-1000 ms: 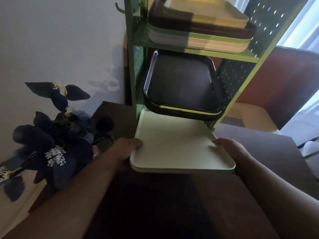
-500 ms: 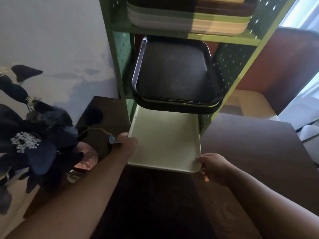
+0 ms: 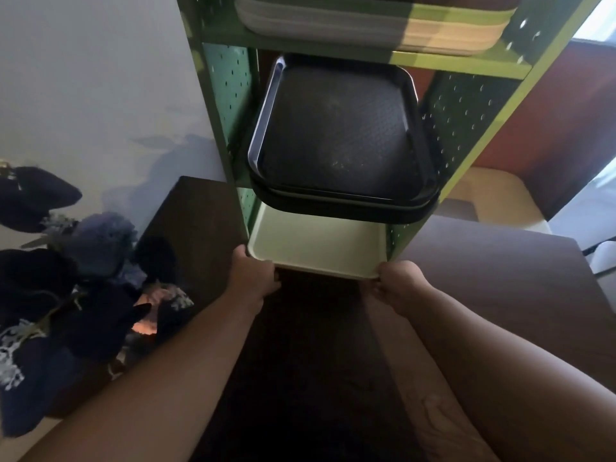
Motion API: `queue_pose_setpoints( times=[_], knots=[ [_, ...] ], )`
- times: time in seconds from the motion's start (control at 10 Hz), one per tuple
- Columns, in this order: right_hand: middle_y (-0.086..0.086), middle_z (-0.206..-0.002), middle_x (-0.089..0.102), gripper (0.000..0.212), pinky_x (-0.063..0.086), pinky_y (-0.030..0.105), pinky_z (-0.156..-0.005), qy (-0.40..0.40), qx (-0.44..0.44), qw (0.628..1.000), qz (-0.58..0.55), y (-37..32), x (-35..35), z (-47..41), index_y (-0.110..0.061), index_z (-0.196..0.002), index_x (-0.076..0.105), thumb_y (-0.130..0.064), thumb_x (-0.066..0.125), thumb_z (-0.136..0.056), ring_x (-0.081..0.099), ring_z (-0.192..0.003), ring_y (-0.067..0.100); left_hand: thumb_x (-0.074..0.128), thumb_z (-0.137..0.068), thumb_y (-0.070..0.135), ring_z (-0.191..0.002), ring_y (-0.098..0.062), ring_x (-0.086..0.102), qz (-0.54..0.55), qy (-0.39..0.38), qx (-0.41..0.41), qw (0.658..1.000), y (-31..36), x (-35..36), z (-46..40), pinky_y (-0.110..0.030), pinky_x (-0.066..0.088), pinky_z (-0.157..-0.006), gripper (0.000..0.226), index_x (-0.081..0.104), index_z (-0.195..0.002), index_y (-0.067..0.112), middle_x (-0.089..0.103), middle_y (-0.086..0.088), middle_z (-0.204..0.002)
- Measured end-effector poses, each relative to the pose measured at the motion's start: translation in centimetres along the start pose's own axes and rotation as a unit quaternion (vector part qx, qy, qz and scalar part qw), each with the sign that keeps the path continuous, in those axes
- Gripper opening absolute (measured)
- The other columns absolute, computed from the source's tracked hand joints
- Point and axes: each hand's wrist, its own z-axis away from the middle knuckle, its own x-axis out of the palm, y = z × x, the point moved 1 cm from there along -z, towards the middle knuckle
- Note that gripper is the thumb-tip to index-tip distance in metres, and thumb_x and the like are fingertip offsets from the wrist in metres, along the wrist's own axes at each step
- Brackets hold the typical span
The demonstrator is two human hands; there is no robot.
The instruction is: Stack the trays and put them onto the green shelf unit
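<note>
The left hand [image 3: 256, 278] gripped the near left corner of the pale tray [image 3: 316, 248], with its thumb on the rim and the fingers curled under the edge. The right hand [image 3: 398, 283] held the near right corner in the same way. Both hands were just below the centre of the frame, and the two bare forearms ran down from them to the bottom edge.

The pale tray was in the lowest level of the shelf unit [image 3: 226, 95], between its two perforated green side panels. Only its near edge stuck out toward the hands. Whether it was one tray or a few stacked ones, I could not tell.

Just above it, in the centre of the frame, the black trays [image 3: 340, 128] lay stacked on the middle level, and their front edge hung over the pale tray. At the top of the frame, a pile of light trays [image 3: 366, 25] sat on the upper level.

The shelf unit stood on a dark table [image 3: 500, 278]. At the left of the frame there were dark blue flowers [image 3: 83, 261] in front of a pale wall [image 3: 83, 78].
</note>
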Motion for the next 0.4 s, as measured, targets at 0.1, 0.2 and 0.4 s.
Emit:
queue_pose_setpoints(
  times=[0.1,0.2,0.4],
  knots=[
    [0.015,-0.078,0.064,0.021,0.056,0.042,-0.076,0.001,-0.019,1.000,-0.012,-0.4,0.3,-1.1,0.001,-0.097,0.063,0.009,0.045,-0.090,0.065,-0.076,0.030,0.057,-0.088,-0.008,-0.101,-0.036,0.068,0.021,0.010,0.005,1.000,0.3,0.6,-1.5,-0.035,0.058,-0.062,0.057,0.042,-0.140,0.010,0.060,-0.019,-0.121],
    [0.014,-0.073,0.065,0.019,0.058,0.045,-0.078,0.009,-0.017,1.000,-0.018,-0.2,0.3,-1.8,-0.002,-0.091,0.062,0.006,0.045,-0.089,0.064,-0.072,0.030,0.060,-0.084,-0.007,-0.099,-0.036,0.070,0.004,0.019,-0.002,1.000,0.1,0.9,-2.4,-0.038,0.061,-0.068,0.060,0.043,-0.140,0.001,0.062,-0.025,-0.125],
    [0.012,-0.077,0.063,0.014,0.044,0.027,-0.052,-0.005,0.004,0.999,-0.032,0.3,-0.5,-1.8,-0.005,-0.096,0.059,-0.016,0.051,-0.100,0.061,-0.055,0.019,0.054,-0.088,0.006,-0.083,-0.022,0.063,0.078,0.051,-0.018,0.996,-0.3,2.1,-1.3,-0.036,0.061,-0.062,0.055,0.040,-0.141,0.003,0.057,-0.017,-0.116]
  ],
)
